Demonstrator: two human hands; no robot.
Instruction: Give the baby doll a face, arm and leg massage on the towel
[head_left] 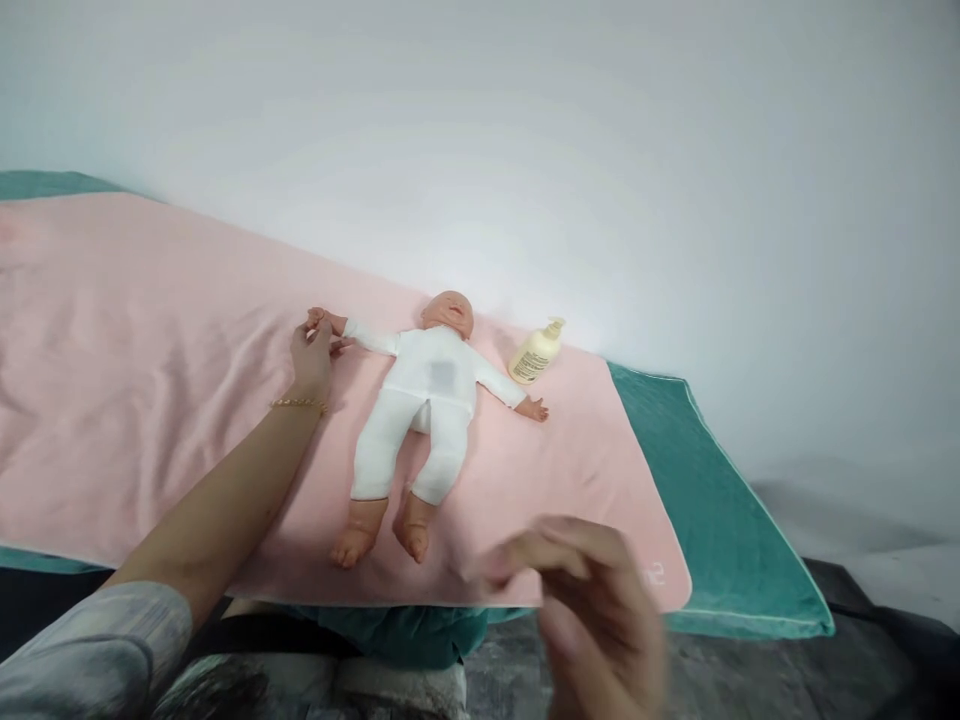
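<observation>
A baby doll [431,370] with a white cloth body lies on its back on a pink blanket [187,330], arms spread and bare feet toward me. My left hand [311,355] is closed on the doll's hand [322,318] at the left, thumb and fingers pinching it. Nearer to me, my right hand [585,600] hovers above the blanket's front edge, blurred, its fingers curved and apart from the thumb. Nothing shows between them. A pale yellow pump bottle [535,352] lies tilted beside the doll's other arm.
Under the pink blanket a green cover [705,490] shows at the right end and hangs over the front edge. A white wall [525,150] rises behind the surface. Grey floor [750,670] is visible below, and my knees are at the bottom.
</observation>
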